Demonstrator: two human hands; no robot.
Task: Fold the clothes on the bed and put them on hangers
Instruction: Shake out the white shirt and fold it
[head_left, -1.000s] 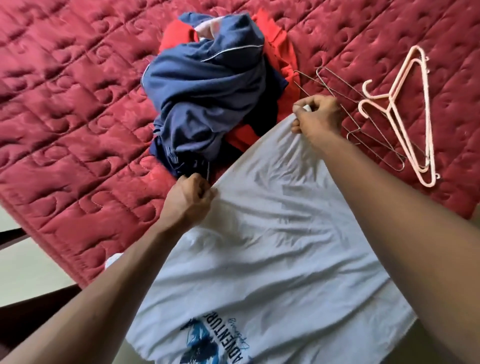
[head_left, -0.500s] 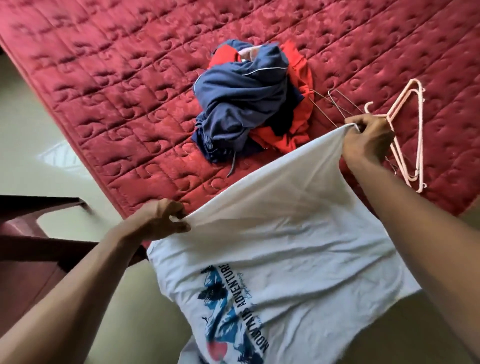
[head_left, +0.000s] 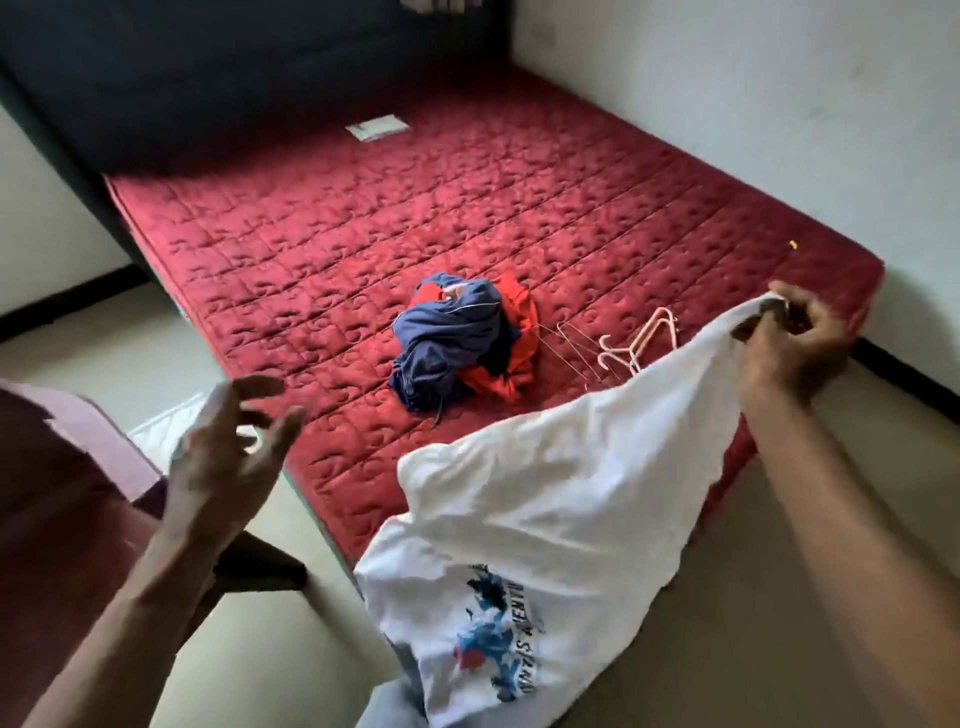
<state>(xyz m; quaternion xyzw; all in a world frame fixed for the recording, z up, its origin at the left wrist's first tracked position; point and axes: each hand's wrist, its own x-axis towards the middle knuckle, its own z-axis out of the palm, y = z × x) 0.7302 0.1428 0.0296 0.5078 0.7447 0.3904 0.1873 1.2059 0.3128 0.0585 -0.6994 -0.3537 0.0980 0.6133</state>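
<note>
A white T-shirt (head_left: 561, 499) with a blue and red print hangs off the near corner of the red quilted mattress (head_left: 363, 239). My right hand (head_left: 789, 338) pinches its upper edge and holds it up. My left hand (head_left: 228, 447) is off the shirt, fingers spread, over the floor left of the bed. A bundle of blue clothes (head_left: 449, 338) and orange clothes (head_left: 511, 374) lies near the mattress middle. Right of the bundle lie thin wire hangers (head_left: 569, 345) and pink plastic hangers (head_left: 641, 343), partly hidden behind the shirt.
A dark red chair (head_left: 67, 478) stands at the lower left beside the bed. White walls (head_left: 753, 104) close in the bed's far right side, and a dark headboard (head_left: 234, 78) stands at the back. A white label (head_left: 378, 127) is on the mattress near the headboard.
My left hand has let go of the shirt and opened. The view has pulled back and up, my right hand has lifted the shirt's edge to the right, and the shirt sags off the bed corner.
</note>
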